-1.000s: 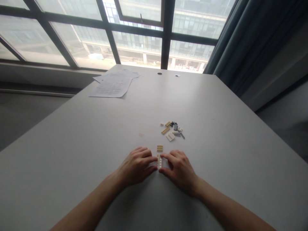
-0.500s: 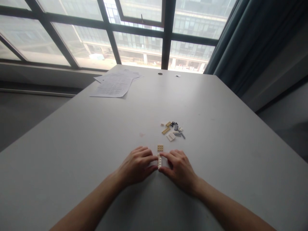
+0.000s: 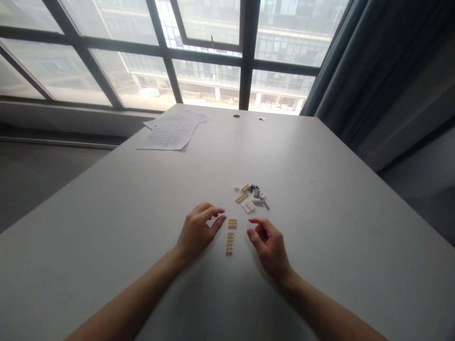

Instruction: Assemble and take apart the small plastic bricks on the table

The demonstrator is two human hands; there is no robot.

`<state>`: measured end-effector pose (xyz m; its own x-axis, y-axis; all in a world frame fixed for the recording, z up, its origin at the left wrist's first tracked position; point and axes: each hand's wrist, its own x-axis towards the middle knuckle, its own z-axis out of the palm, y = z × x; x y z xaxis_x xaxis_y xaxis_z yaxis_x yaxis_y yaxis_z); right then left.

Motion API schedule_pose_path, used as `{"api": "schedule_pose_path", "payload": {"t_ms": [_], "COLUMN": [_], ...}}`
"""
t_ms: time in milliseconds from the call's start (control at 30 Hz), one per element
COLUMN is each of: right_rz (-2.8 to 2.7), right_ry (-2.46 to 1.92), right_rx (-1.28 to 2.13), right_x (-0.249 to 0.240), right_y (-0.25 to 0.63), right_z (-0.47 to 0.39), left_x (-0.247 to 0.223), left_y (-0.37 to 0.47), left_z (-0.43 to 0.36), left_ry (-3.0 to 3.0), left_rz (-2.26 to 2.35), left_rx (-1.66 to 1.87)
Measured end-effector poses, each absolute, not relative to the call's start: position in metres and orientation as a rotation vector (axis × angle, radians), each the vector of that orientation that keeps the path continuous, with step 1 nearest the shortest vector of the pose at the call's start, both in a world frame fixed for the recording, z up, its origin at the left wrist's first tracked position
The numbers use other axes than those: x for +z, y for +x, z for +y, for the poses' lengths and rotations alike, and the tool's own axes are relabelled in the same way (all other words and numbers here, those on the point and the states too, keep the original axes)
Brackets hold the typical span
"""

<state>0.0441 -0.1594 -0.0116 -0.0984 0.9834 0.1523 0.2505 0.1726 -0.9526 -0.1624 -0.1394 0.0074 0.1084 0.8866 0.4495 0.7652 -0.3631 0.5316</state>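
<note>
Near the far left edge of the smooth white table (image 3: 106, 213), printed white paper sheets (image 3: 168, 137) are overlapping. Closer to the person, the bare left hand (image 3: 199, 229) is holding nothing; its thumb and index finger are standing apart, their tips pointing toward the short tan rectangular studded plastic plate (image 3: 232, 223) just beside them without touching it. On the near side of that plate, the long narrow tan studded plastic plate (image 3: 230, 243) is lying with one end toward the person, between the two hands and apart from both. Beyond these, a loose group is extending rightward: a small white plastic piece (image 3: 236, 189) is sitting at its left, two tan studded plastic pieces (image 3: 241, 198) are lying next, and white flat plastic pieces (image 3: 248, 206) are resting nearer than the small black plastic pieces (image 3: 253, 188). Grey plastic pieces (image 3: 258, 203) are lying toward the right. Nearer the person, the bare right hand (image 3: 270, 244) is gripping nothing, its thumb and index finger curving with a gap between them. Farther right, a blue-grey fabric curtain (image 3: 341, 71) is hanging.
</note>
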Motion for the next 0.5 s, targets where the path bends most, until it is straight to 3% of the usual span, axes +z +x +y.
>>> {"api": "schedule_pose_path", "payload": {"t_ms": [200,500], "right_rz": [-1.494,-1.474], "right_ry": [-1.208,-1.190], "right_rx": [1.032,1.053], "right_x": [-0.014,-0.015], "right_y": [0.043,0.042], "right_z": [-0.158,-0.158], "left_x": [0.007,-0.002], "left_y": [-0.135,-0.126], "left_z": [-0.094,-0.082], "left_ry": [2.234,2.306], "left_rz": [1.876,1.826], "left_rx": [0.731,0.784]}}
